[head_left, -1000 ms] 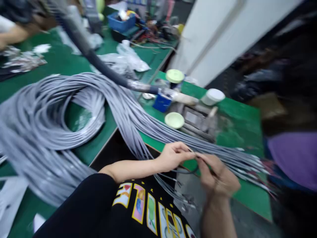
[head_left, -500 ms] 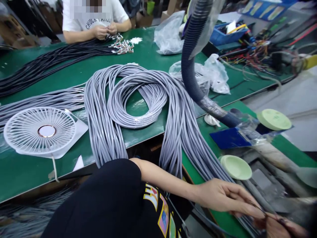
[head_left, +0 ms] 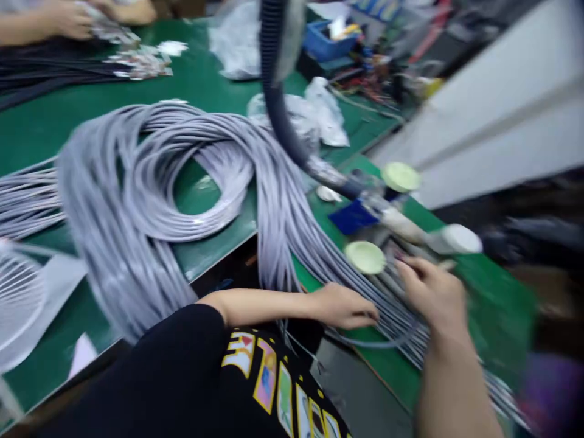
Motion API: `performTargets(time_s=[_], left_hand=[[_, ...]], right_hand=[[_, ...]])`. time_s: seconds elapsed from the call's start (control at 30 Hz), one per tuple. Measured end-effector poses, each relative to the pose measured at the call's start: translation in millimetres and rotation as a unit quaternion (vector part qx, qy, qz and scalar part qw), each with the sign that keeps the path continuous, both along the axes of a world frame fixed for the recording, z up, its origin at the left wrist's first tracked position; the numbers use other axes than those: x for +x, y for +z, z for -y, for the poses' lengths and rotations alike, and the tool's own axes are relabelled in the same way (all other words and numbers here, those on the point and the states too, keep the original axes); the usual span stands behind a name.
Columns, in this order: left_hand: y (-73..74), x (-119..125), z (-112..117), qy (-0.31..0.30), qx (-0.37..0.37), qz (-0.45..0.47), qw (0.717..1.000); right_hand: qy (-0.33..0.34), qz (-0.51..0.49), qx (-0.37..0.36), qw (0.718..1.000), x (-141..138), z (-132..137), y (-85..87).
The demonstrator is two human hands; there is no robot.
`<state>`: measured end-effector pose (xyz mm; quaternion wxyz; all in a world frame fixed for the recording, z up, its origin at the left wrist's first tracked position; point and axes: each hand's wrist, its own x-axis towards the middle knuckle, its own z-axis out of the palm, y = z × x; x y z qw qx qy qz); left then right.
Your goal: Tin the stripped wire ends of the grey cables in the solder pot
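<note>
My left hand (head_left: 344,306) reaches across the front of a long bundle of grey cables (head_left: 314,243), its fingers curled; what they hold, if anything, is hidden. Just under it a single grey cable (head_left: 378,344) bows toward the bundle. On the far side of the bundle my right hand (head_left: 435,295) is closed, thumb and fingers pinched at a small dark spot too blurred to name. Near its fingertips sits a pale green bowl (head_left: 365,258). A large grey cable coil (head_left: 196,230) lies on the green table (head_left: 214,255), left of both hands.
A dark ribbed hose (head_left: 279,121) hangs over the table, reaching down by a blue plate (head_left: 352,216). Behind are another green bowl (head_left: 401,176), plastic bags (head_left: 326,115) and a blue bin (head_left: 326,42). A co-worker's hand (head_left: 73,21) works at black cables (head_left: 59,70). A white fan grille (head_left: 20,292) lies left.
The view has swung right, so the table things shift left. My hands, close together before at the lower right, are now apart, the right one beyond the bundle.
</note>
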<state>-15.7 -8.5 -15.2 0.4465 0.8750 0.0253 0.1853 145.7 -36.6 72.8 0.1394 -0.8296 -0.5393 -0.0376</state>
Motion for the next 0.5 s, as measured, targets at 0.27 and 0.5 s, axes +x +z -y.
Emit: performTargets(time_s=[0.27, 0.5], left_hand=[[-9.2, 8, 0, 0.024, 0.009, 0.067, 0.997], [-8.4, 7, 1, 0.020, 0.004, 0.050, 0.999]], right_hand=[[-0.026, -0.009, -0.127, 0.991, 6, -24, -9.9], [-0.039, 0.055, -0.237, 0.969, -7, -35, -13.6]])
